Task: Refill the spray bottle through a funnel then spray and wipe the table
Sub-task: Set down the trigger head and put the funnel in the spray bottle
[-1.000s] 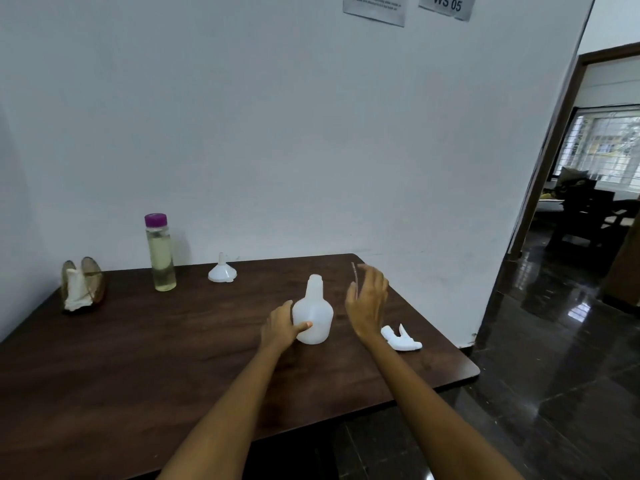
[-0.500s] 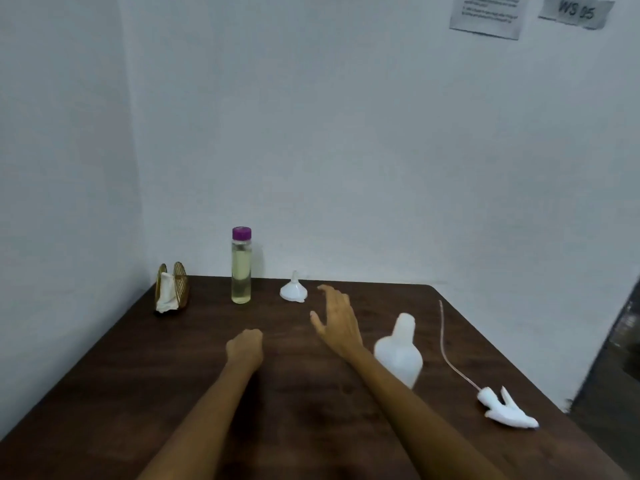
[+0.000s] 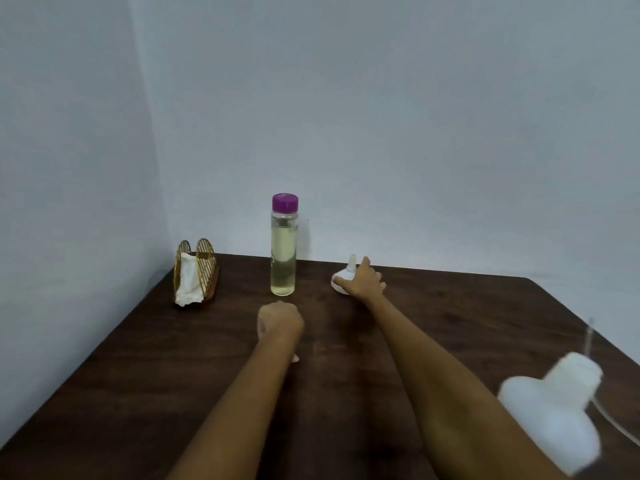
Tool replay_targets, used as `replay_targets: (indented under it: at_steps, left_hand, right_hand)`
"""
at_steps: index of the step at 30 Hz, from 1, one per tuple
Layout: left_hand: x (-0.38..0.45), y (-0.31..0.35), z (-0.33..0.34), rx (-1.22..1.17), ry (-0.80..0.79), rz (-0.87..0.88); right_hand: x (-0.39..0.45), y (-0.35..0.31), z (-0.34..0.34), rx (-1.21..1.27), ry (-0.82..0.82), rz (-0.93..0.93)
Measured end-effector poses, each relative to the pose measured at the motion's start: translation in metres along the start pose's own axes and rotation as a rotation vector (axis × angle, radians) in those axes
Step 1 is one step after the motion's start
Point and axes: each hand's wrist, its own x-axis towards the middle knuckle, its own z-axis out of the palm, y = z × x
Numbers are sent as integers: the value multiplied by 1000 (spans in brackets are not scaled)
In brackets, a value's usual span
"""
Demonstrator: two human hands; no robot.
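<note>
Head view: table (image 3: 450,323) dark wood, set in a white wall corner; camera has swung left and down vs 0.5 s ago, so the wall signs are out of frame. Spray bottle (image 3: 554,414), white, uncapped, blurred, now sits at near right edge instead of mid-right; its spray head is out of frame, only the thin tube (image 3: 588,336) shows behind it. Right hand (image 3: 363,282) has gone from hovering open mid-table to the back edge, fingers spread and laid on the funnel (image 3: 344,277); full grasp, cannot tell. Left hand (image 3: 280,322) stays clenched in a fist on the table. Clear bottle (image 3: 284,251), purple cap, pale yellow liquid, upright left of funnel. Napkin holder (image 3: 195,271), gold wire, far left.
</note>
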Motion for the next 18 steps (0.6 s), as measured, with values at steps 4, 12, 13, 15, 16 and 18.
replay_targets:
  at_steps: [4,12,13,15,16,18]
  left_hand:
    - [10,12,3,63,-62,15]
    - [-8,7,1,-14,-22,-5]
    - [-10,6,1,-30,-12,-10]
    - [-18,5,1,-48,-3,-31]
    - [-22,5,1,-42,4,-44]
    - [-33,7,-1,-2,-1,-73]
  right_hand:
    - [8,3,17,-70,36,-48]
    - [-12,6,11,-58,-7,-58]
    - [-17,7,9,-87,-14,-51]
    - [-33,7,4,-141,-54,-26]
    - [-41,7,2,-142,-71,-17]
    - [-65,6,-6,-86,-83,0]
